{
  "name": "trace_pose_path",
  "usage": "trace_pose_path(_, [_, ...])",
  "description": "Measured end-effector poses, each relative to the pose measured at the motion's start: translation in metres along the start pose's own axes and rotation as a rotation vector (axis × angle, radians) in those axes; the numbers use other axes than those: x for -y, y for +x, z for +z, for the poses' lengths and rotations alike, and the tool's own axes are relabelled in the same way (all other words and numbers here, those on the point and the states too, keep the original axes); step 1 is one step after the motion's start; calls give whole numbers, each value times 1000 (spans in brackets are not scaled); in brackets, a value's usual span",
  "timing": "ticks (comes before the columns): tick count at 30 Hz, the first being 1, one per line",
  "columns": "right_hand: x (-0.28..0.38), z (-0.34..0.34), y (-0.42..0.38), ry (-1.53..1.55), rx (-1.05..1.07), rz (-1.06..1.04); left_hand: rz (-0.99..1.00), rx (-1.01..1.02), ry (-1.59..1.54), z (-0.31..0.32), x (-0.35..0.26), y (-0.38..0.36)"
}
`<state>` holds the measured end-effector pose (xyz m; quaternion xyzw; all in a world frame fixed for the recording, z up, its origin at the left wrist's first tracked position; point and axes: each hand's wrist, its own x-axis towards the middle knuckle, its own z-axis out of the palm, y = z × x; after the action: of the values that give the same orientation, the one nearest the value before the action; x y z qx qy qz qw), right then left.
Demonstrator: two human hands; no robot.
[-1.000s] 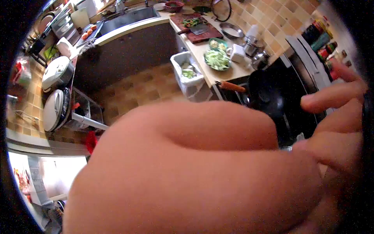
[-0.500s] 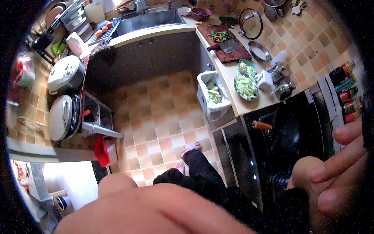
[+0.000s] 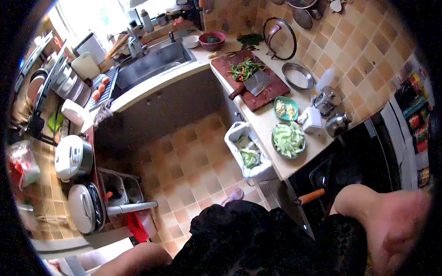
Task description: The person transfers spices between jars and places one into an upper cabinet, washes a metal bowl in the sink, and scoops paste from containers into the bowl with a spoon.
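Black is our pan [image 3: 347,172] on the stove [image 3: 364,138], near our right hand [image 3: 403,223]. That hand is blurry, so we cannot tell its grip. Our left hand is hidden. Greens [image 3: 288,139] fill a bowl [image 3: 294,157] on the tabletop [image 3: 317,148].

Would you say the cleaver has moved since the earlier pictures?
No, the cleaver still lies on the chopping board, its blade beside the green vegetables.
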<state>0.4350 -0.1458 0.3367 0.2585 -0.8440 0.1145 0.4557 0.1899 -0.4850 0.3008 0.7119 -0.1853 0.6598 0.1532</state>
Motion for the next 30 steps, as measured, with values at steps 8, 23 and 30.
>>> trace_pose_path(8, [-138,46,36,38,579,441,-729,-536,870,-117,152,-53])
trace_pose_path(23, [-163,66,30,-49,609,647,-449,-206,-71,-308,228,-91])
trace_pose_path(30, [-121,106,2,-633,180,676,-496,-401,-550,-383,207,-145])
